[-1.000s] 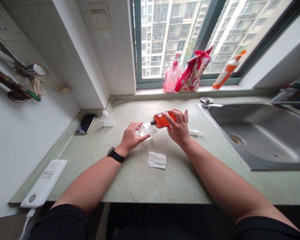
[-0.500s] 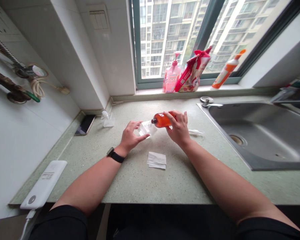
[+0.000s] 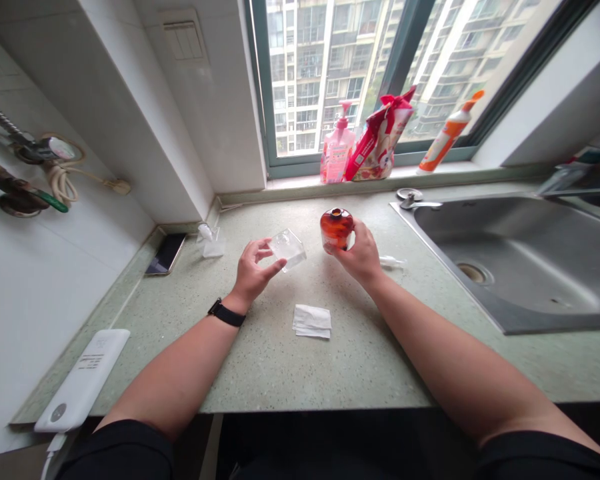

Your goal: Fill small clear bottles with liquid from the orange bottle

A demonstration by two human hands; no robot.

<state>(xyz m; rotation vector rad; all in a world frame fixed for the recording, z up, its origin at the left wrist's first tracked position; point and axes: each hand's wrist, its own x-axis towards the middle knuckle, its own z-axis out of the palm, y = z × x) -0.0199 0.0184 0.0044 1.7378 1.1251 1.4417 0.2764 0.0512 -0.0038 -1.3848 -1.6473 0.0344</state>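
Note:
My left hand (image 3: 254,270) grips a clear, square-sided bottle (image 3: 288,249) between thumb and fingers, tilted over the counter. My right hand (image 3: 357,257) is wrapped round an amber bottle (image 3: 336,227), which is upright with its uncapped mouth facing up. The two bottles are apart. Behind my right hand lies a clear and white pump top (image 3: 393,263), partly hidden. A folded white tissue (image 3: 312,321) lies on the counter between my forearms.
A phone (image 3: 166,254) and a small clear bottle with a white top (image 3: 211,241) are at the back left. A power bank (image 3: 84,380) lies front left. The sink (image 3: 510,313) is on the right. A pink pump bottle (image 3: 337,157), red bag (image 3: 381,143) and orange-white bottle (image 3: 444,141) line the sill.
The amber bottle has gone from tilted, its mouth at the clear bottle, to upright and apart from it. The clear bottle is turned a little in my left hand.

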